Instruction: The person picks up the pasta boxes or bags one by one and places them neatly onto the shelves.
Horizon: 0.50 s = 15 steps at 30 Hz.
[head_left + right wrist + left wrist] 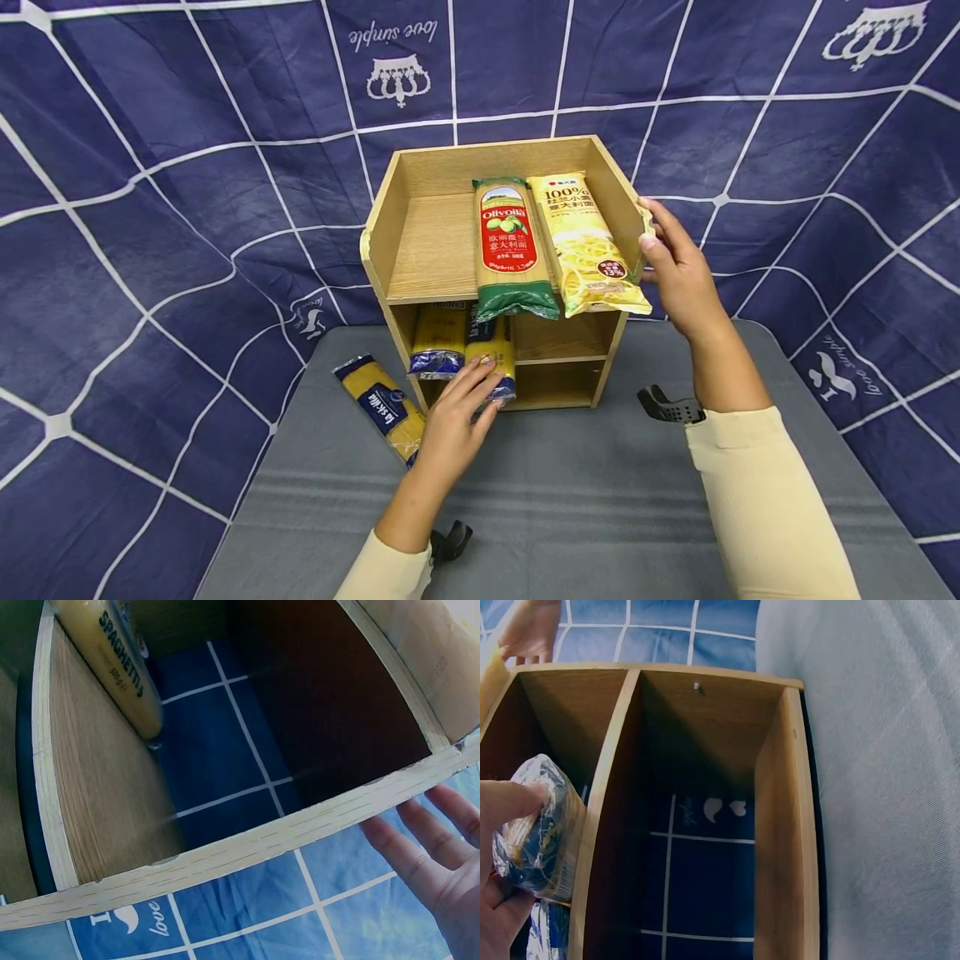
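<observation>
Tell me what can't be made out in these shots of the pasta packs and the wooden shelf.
- Blue-and-yellow pack under the left hand: head view, label covered by fingers; left wrist view shows only its crinkled end.
- Second pack in the same compartment: its far end lost in shelf shadow.
- Pack on the table: lower end hidden behind the left hand.
- Right hand at the shelf side wall: actual contact unclear in both views.

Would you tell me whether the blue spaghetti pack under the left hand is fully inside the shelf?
Partly in: the blue spaghetti pack protrudes from the wooden shelf, the left hand on its end.
</observation>
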### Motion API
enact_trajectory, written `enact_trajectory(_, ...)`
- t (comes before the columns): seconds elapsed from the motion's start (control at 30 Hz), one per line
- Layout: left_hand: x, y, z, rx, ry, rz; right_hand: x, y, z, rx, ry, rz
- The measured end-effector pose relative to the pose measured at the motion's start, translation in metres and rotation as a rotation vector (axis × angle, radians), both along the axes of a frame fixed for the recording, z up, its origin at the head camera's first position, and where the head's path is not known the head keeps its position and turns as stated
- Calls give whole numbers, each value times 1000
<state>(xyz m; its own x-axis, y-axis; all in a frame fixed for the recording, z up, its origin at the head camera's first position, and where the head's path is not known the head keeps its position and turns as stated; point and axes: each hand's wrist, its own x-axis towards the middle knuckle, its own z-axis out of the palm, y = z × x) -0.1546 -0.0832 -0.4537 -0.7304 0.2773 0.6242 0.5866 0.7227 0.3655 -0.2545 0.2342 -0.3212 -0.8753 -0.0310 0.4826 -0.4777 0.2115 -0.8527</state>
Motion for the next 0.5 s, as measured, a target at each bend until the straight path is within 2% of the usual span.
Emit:
enact_trajectory(0.3,-14,5,4,-124,34,65,1,-1,1,6,9,-5)
enact_trajectory(0.5,-22,8,8,-194,36,73,1,0,0,-19,13,1)
